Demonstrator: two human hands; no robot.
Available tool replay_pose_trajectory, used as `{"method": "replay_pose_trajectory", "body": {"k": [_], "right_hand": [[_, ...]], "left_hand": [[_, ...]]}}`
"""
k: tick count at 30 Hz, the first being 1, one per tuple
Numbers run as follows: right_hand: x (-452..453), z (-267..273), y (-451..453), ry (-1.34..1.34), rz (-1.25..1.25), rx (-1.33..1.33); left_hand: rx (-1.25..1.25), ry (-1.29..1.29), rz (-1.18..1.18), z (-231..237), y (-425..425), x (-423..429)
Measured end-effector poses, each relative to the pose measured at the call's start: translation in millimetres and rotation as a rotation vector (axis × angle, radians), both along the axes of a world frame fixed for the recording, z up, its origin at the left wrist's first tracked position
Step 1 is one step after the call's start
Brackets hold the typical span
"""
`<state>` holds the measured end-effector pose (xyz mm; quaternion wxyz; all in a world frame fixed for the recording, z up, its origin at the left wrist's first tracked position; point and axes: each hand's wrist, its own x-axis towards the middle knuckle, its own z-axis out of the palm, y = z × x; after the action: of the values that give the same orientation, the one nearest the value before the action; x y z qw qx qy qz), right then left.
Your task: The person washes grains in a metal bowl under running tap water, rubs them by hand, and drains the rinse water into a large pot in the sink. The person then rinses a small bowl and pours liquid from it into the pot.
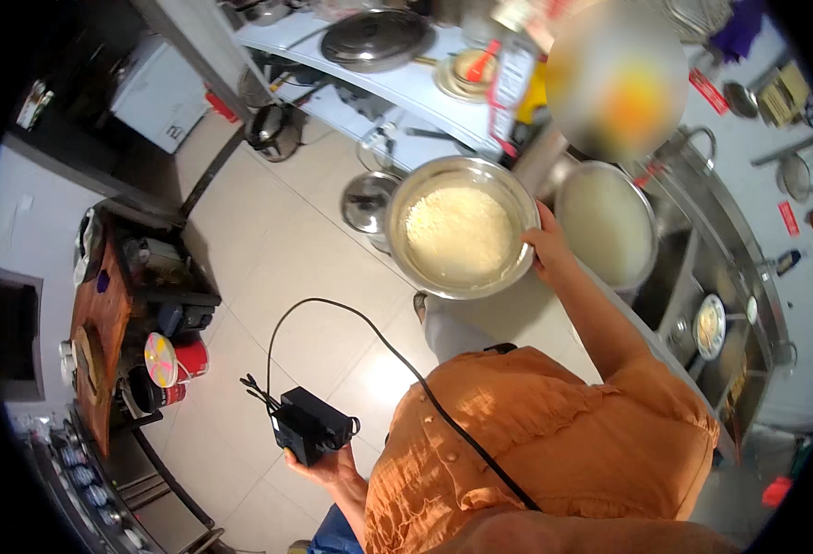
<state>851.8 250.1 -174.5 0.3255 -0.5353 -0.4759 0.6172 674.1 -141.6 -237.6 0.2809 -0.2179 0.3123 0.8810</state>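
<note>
My right hand (552,246) grips the rim of a wide stainless steel bowl (525,201), fingers outside and beneath it. Pale grains, apparently rice, lie in cloudy water (458,235) inside the bowl. Just right of that hand stands a large metal basin (645,201) of cloudy whitish liquid. Low on the left, my left hand (326,467) supports a black box-shaped device (316,419) from below, and an orange shirt hides most of that forearm. A black cable (392,353) loops from the device across the shirt.
Sink basins (662,273) line the right, with a plate (709,325) on them. A lidded metal pot (368,201) is beyond the bowl. Shelves (392,86) hold a dark lid (378,38). A wooden-topped table (112,311) and red bucket (191,356) stand left. Someone's denim-clad leg (337,533) shows below.
</note>
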Motion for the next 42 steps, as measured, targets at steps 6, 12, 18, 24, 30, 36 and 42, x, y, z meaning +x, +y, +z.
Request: {"method": "replay_pose_trajectory", "body": {"k": [6, 12, 18, 24, 30, 36, 42], "right_hand": [[-98.5, -45.5, 38.0, 0.054, 0.131, -0.033], [-245.8, -50.9, 69.4, 0.034, 0.218, -0.147], [-364.7, -80.2, 109.4, 0.004, 0.209, -0.1], [-467.6, -97.7, 156.7, -0.06, 0.139, -0.08], [-551.3, -107.6, 226.1, -0.088, 0.033, -0.013], [-622.2, -123.7, 320.5, 0.056, -0.068, 0.131], [-667.4, -188.7, 435.8, 0.084, -0.115, 0.121]], "left_hand": [[-0.079, -0.028, 0.089, -0.3, 27.8, -74.7], [-0.11, -0.072, 0.232, -18.6, 46.1, -161.9], [-0.019, -0.023, 0.035, -67.5, 49.4, -259.8], [-0.113, -0.02, 0.088, -72.7, 107.0, -399.4], [-0.12, -0.015, 0.049, -67.1, 152.8, -495.4], [-0.258, -0.053, 0.114, -99.4, 193.4, -556.6], [-0.497, -0.118, 0.201, -114.9, 246.8, -601.5]]}}
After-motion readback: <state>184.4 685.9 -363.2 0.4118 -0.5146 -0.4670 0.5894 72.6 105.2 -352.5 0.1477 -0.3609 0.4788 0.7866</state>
